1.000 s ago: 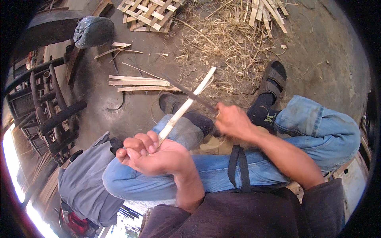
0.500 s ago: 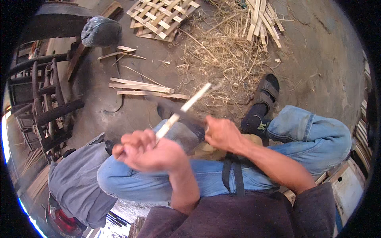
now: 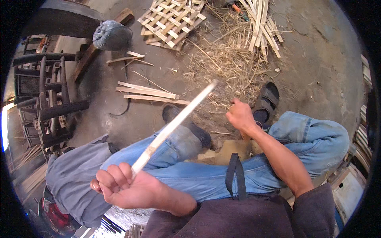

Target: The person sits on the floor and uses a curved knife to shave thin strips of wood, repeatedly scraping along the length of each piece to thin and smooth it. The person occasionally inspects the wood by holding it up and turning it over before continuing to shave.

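My left hand (image 3: 125,185) is closed around the lower end of a pale bamboo strip (image 3: 171,127). The strip slants up and away to the right, over my bent leg and the floor. My right hand (image 3: 240,115) is closed in front of the right sandal, apart from the strip. A dark-bladed knife shows in that hand in the earlier frame; now its blade is hidden, and only a brown piece like its handle (image 3: 245,136) shows under the wrist.
Several split strips (image 3: 149,92) lie on the floor ahead. Beyond are a woven lattice panel (image 3: 170,22), a heap of shavings (image 3: 230,51) and a strip bundle (image 3: 260,23). Dark chair-like frames (image 3: 51,99) stand at left. A grey cloth (image 3: 79,174) hangs beside my left leg.
My left hand has drawn back toward me and left with the strip, which shows longer now. My right hand has moved right and away from the strip; the knife blade has gone from sight.
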`<state>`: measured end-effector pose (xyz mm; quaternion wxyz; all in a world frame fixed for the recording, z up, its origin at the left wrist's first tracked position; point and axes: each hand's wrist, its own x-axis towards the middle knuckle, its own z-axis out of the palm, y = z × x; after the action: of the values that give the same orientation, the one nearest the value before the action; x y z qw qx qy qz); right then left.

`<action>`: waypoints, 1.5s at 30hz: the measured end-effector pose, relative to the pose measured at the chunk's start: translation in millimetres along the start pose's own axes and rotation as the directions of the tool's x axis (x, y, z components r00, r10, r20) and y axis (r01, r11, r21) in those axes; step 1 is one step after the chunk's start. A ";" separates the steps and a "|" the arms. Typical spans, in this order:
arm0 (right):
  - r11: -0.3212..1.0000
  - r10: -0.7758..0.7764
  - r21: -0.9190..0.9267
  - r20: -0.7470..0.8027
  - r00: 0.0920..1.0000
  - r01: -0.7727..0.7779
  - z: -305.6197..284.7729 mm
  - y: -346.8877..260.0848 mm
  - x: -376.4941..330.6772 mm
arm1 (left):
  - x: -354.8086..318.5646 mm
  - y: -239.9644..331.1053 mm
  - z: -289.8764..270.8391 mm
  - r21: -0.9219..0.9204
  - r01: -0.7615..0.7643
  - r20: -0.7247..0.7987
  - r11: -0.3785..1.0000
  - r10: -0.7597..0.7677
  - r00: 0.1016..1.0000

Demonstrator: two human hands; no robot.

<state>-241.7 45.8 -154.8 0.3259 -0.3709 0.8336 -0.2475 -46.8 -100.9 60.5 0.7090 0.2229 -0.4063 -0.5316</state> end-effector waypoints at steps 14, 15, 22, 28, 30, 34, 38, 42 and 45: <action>0.967 0.241 0.045 0.140 0.960 -0.249 -34.4 -22.5 15.9 | -32.8 -85.7 9.3 0.241 -0.035 0.061 0.970 0.021 0.998; 0.982 0.164 0.080 0.083 0.983 -0.171 -40.4 -35.5 15.1 | -32.2 -91.6 4.6 0.225 -0.039 0.079 0.974 0.022 0.997; 0.996 0.050 0.060 0.259 0.964 -0.068 -8.5 -23.1 19.9 | -36.8 -97.5 4.5 0.157 0.002 0.173 0.988 -0.029 0.985; 0.919 -0.274 0.356 0.263 0.925 0.170 3.8 -100.0 -42.1 | -31.9 -95.1 -1.7 0.258 -0.022 0.087 0.966 -0.001 0.996; 0.860 -0.311 0.473 0.189 0.931 0.192 2.6 -106.0 -46.4 | -28.5 -98.3 -2.0 0.252 -0.009 0.045 0.968 -0.002 0.999; 0.932 -0.130 0.362 0.364 0.922 -0.012 4.8 -97.5 -28.0 | -24.7 -97.4 -3.8 0.297 -0.015 0.033 0.955 0.005 0.999; 0.870 -0.328 0.450 0.226 0.917 0.200 -3.1 -101.7 -34.1 | -28.0 -94.8 -5.7 0.304 0.018 0.015 0.953 -0.023 1.000; 0.880 -0.280 0.461 0.310 0.908 0.114 -5.7 -104.0 -33.9 | -25.5 -89.8 -3.8 0.282 0.053 0.067 0.958 -0.075 0.995; 0.872 -0.349 0.438 0.243 0.905 0.218 -7.2 -105.6 -32.4 | -29.7 -90.6 -0.1 0.313 0.065 0.031 0.947 -0.079 0.996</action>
<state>-182.0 8.7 -69.3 0.4831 -0.4504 0.6378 -0.3962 -101.7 -103.5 -17.4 0.6361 0.3353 -0.4918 -0.4910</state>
